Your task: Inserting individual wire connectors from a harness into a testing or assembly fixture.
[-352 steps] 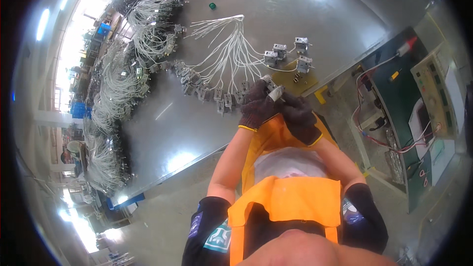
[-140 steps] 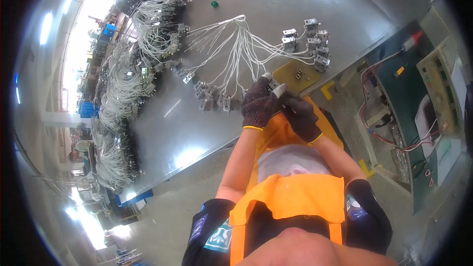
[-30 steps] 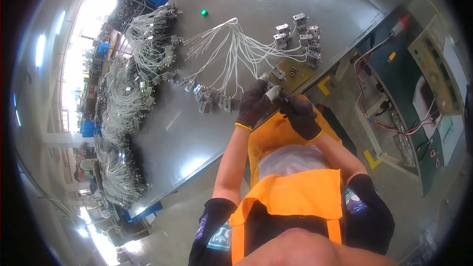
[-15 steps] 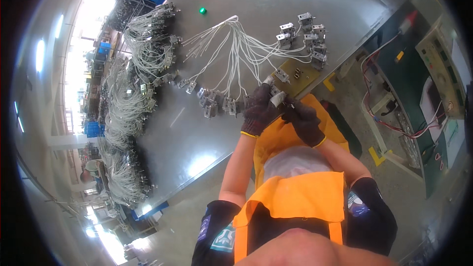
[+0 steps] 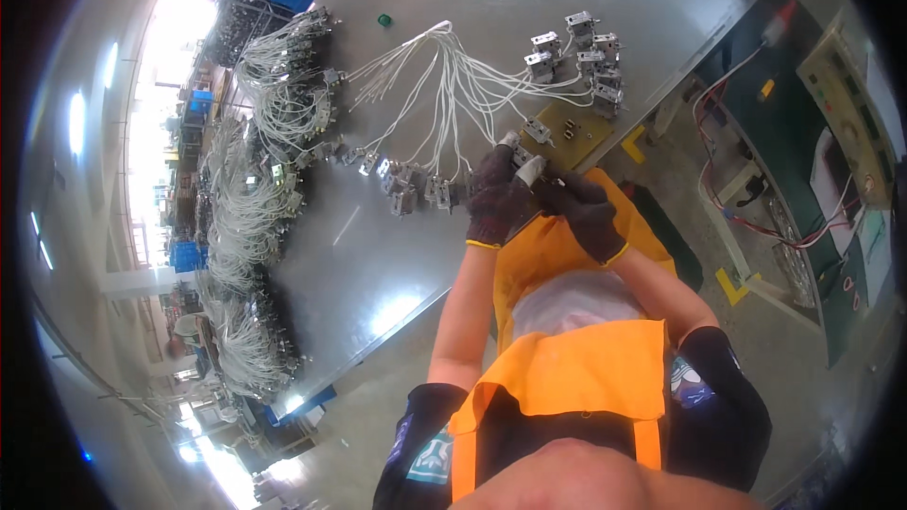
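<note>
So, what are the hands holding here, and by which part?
The left hand holds a small metal block, thumb at its near end; the rest of that grip is hidden. Whether the right hand holds anything cannot be told.

The room is bright. Strong white light pours in from the window on the left, so bright that it washes out. Two long lamps glow beside it. The shiny surface has a big white glare spot low down and a thin bright streak up top. The left hand and right hand look very dark, so small bits are hard to see. Straight lines bend near the rim, and the corners go black. Far-off things on the left look fuzzy.
</note>
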`<state>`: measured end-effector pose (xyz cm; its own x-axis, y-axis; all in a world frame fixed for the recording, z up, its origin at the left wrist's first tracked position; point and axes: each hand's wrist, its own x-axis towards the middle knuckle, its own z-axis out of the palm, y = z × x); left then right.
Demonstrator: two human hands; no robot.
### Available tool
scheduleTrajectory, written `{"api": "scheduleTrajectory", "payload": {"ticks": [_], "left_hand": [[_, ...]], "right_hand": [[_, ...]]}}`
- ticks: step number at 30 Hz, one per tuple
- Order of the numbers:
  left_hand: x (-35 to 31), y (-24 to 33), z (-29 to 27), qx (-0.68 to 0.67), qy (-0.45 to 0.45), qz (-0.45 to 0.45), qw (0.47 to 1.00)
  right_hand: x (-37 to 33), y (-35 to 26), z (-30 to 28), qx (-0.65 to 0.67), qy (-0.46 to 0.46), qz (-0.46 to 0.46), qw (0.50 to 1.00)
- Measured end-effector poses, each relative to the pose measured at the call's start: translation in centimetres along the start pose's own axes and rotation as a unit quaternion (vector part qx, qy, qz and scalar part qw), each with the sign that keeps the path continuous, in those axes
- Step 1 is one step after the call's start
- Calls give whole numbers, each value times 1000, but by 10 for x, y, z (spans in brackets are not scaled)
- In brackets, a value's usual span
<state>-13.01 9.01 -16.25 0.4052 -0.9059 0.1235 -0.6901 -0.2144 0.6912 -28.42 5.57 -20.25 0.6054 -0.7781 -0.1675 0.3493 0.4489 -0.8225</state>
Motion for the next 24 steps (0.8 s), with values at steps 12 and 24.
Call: {"api": "scheduleTrajectory", "payload": {"ticks": [12, 24], "left_hand": [[2, 0, 8, -63, 25, -75, 995], [-35, -67, 15, 182, 135, 245, 943]], "right_hand": [[32, 9, -19, -304, -90, -292, 902], [-7, 0, -13, 259, -94, 176, 945]]}}
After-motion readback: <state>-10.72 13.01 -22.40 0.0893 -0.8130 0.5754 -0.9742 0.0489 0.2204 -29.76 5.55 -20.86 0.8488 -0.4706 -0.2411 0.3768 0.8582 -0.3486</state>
